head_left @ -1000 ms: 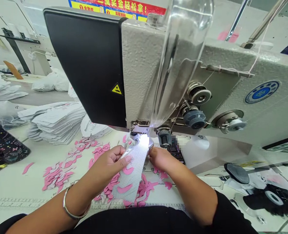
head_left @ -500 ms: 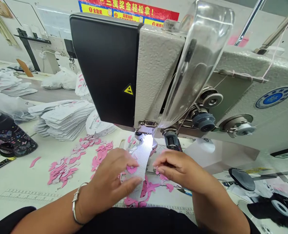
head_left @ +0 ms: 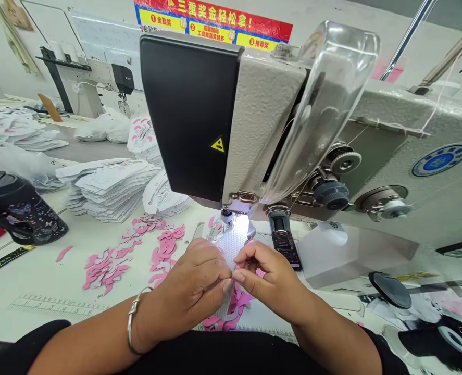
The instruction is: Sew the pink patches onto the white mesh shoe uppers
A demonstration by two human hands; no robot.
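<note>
Just in front of the lit needle area of a sewing machine (head_left: 267, 114), my left hand (head_left: 191, 284) and my right hand (head_left: 273, 278) meet at the fingertips. Thumb and forefinger are pinched together on each; whatever small thing sits between them is too hidden to make out. Beneath the fingers a white mesh fabric piece (head_left: 234, 244) runs from under the presser foot toward me, partly covered by the hands. Small curved pink pieces (head_left: 238, 307) lie under and around it.
Left of my hands, more pink cut pieces (head_left: 105, 268) are strewn over the table (head_left: 47, 278). Behind them stands a stack of white fabric pieces (head_left: 111, 190). A dark patterned bottle (head_left: 23, 208) is at far left. A phone (head_left: 287, 251) lies right of the needle.
My hands have come together over the fabric, the left closing from an open grasp to a pinch. The camera view has shifted slightly.
</note>
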